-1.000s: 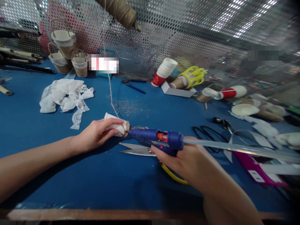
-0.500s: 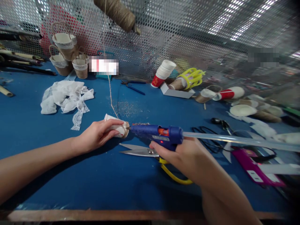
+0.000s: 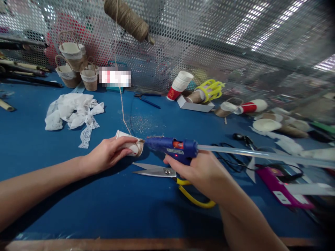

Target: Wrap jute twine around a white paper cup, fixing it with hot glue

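My left hand (image 3: 111, 153) is closed around a white paper cup (image 3: 120, 134), which lies tilted on its side with its base toward the right. Brown twine wraps the base end, and a strand of twine (image 3: 121, 104) runs up from there to a spool (image 3: 128, 19). In my right hand (image 3: 201, 170) is a blue glue gun (image 3: 171, 146), with a long clear glue stick (image 3: 235, 150) sticking out of its back. Its nozzle is at the cup's base; whether it touches, I cannot tell. Scissors (image 3: 195, 199) with yellow handles lie partly open beneath the glue gun.
White lace (image 3: 70, 108) lies in a heap at left, with twine-wrapped cup baskets (image 3: 68, 77) behind it. Pliers (image 3: 148, 99), stacked paper cups (image 3: 181, 83) and a yellow plastic piece (image 3: 210, 89) are along the back. Black cable (image 3: 230, 162) and a purple box (image 3: 282, 188) are at right.
The view has shifted slightly, so the background sits a little lower and further left. Both hands keep their holds, and the nozzle stays at the cup's base.
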Motion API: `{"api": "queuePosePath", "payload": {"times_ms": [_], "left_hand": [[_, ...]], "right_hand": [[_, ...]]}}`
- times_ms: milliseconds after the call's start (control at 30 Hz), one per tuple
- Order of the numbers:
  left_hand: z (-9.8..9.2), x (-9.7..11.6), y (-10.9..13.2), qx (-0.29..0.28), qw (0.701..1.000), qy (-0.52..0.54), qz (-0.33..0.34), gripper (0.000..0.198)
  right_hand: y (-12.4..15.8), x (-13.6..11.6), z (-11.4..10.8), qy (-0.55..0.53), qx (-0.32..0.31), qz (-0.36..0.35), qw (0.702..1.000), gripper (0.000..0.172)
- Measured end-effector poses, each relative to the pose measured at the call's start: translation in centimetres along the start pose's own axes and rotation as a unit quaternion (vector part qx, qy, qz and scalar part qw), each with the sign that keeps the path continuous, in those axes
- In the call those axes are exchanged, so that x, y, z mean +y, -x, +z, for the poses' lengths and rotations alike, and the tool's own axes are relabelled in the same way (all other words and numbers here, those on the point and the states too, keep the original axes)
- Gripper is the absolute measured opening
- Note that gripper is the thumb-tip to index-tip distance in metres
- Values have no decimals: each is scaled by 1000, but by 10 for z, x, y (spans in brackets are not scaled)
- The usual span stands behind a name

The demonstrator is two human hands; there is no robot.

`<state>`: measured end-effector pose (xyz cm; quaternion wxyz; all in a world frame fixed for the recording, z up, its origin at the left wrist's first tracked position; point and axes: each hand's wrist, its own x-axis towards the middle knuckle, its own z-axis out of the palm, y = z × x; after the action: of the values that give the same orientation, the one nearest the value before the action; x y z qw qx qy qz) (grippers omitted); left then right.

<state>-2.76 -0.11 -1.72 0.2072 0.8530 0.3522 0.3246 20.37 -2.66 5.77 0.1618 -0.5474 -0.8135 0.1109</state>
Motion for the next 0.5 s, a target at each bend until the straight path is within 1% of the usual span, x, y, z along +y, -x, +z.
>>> {"api": "queuePosePath", "payload": {"times_ms": [67,167,333,500], "left_hand": [[0,0,0,0,1000,0,2,28],[1,-1,1,7,1000,0,8,28],[2,-2,1,9,1000,-9,17,27],[0,-1,1,3,1000,-19,20,27]], "right_hand": [[-2,-1,1,-43,-20,38,998,17],[-5,-1,1,-81,-37,70,994,19],[-8,-2,3,-102,-52,108,988,19],[-12,0,3,-149,-54,127,979,20]]}}
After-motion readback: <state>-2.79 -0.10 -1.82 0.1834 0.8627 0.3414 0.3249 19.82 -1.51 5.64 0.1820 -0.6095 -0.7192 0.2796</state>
